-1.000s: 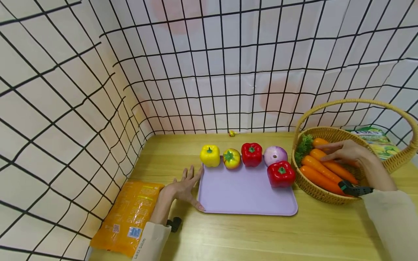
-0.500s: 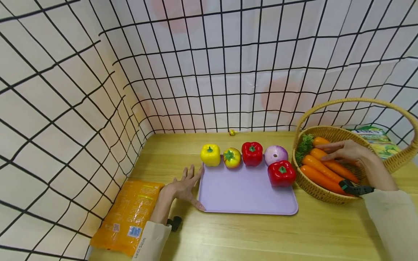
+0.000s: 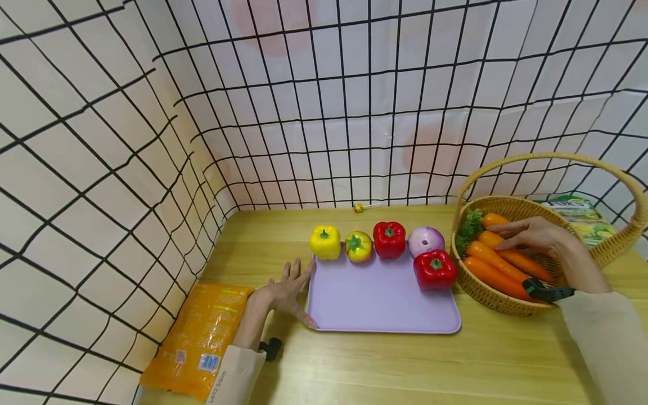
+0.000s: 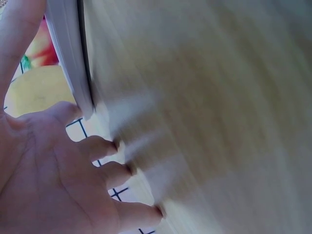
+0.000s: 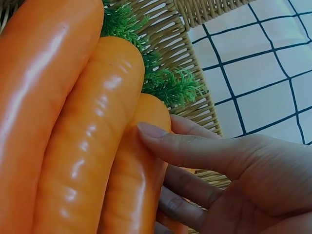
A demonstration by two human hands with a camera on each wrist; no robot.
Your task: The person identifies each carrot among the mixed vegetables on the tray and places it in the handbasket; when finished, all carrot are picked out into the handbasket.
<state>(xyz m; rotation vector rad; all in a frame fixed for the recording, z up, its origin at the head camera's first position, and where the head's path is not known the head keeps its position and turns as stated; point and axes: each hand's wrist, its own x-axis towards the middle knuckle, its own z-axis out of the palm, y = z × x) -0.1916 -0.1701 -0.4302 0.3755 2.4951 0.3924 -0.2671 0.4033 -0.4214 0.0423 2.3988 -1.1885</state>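
My left hand is spread wide at the left edge of the lilac tray, its thumb and index finger touching the rim. In the left wrist view the other fingertips rest on the table. Inside the wicker basket at the right, my right hand grips a carrot, thumb on top and fingers bent down its far side. Beside it lie several more carrots. Along the tray's back edge sit a yellow bell pepper, a yellow-red fruit, a red bell pepper and a purple onion.
A second red bell pepper sits at the tray's right side. Left of the tray lies an orange packet. A lollipop lies near the back wall, and a green-yellow packet behind the basket. The basket's tall handle arches overhead.
Both hands keep their places, left at the tray and right in the basket on the carrot. Only the head view shifts very slightly.
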